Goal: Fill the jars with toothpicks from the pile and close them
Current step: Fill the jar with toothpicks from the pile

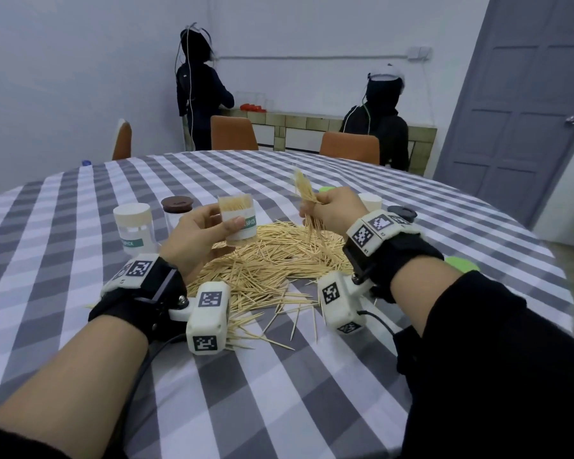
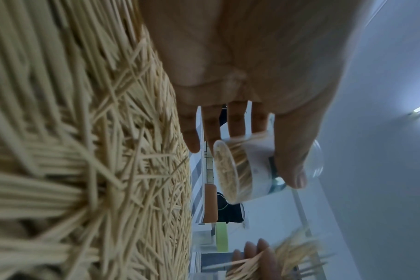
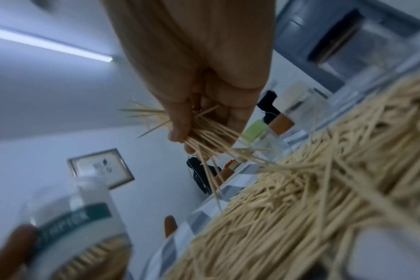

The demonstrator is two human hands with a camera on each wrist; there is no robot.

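My left hand [image 1: 199, 235] grips an open jar [image 1: 237, 220], thumb across the label at front, fingers wrapped behind it. The jar is lifted above the toothpick pile [image 1: 262, 260], tilted, mouth packed with toothpicks; in the left wrist view the mouth [image 2: 226, 170] faces away from my palm, thumb pressed on the side wall. My right hand [image 1: 333, 208] is clenched round a bundle of toothpicks [image 1: 307, 200], ends sticking out above and below the fist, lower ends hanging over the pile. In the right wrist view the thumb and fingers pinch the bundle [image 3: 204, 132] midway. Bundle sits just beside the jar, to its right, not touching it. Pile spreads over the checked tablecloth [image 1: 80, 207] between my wrists. Closed jar with beige lid [image 1: 135, 226] and one with brown lid [image 1: 177, 207] stand left of the pile; another beige lidded jar [image 1: 371, 202] is behind my right hand.
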